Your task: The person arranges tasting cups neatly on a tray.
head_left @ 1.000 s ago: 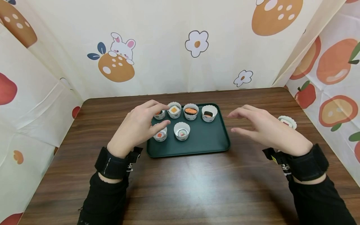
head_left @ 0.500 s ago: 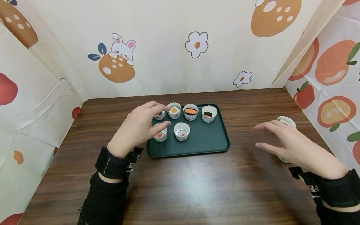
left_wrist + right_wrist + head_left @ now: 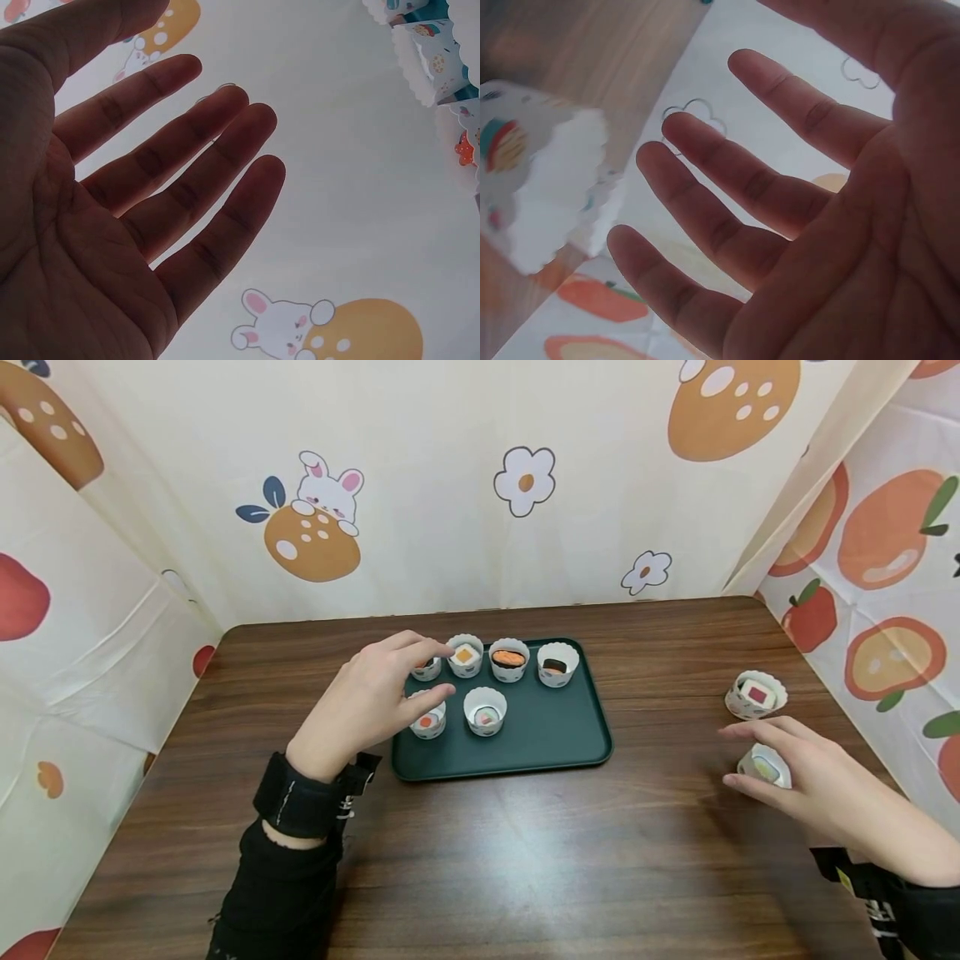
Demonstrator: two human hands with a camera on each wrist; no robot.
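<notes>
My left hand (image 3: 375,697) hovers over the left end of a dark green tray (image 3: 555,739), its fingers spread and holding nothing. Beneath its fingers stand white paper cups with sushi pieces, among them one with an orange-centred piece (image 3: 428,721). At the right of the table my right hand (image 3: 817,777) is over a paper cup with a green-centred sushi roll (image 3: 765,767), thumb and forefinger on either side of it. In the right wrist view the fingers (image 3: 690,191) are extended and apart from the paper cup (image 3: 555,187).
Several more cups stand on the tray, including a cup with orange-topped sushi (image 3: 509,658) and one with a black-banded piece (image 3: 558,663). Another cup with a red-centred roll (image 3: 756,694) stands behind my right hand. Printed cloth (image 3: 450,527) hangs around the wooden table (image 3: 487,868).
My right hand has moved from beside the tray rightward and nearer, to the cup with the green-centred roll. The left hand stays in place.
</notes>
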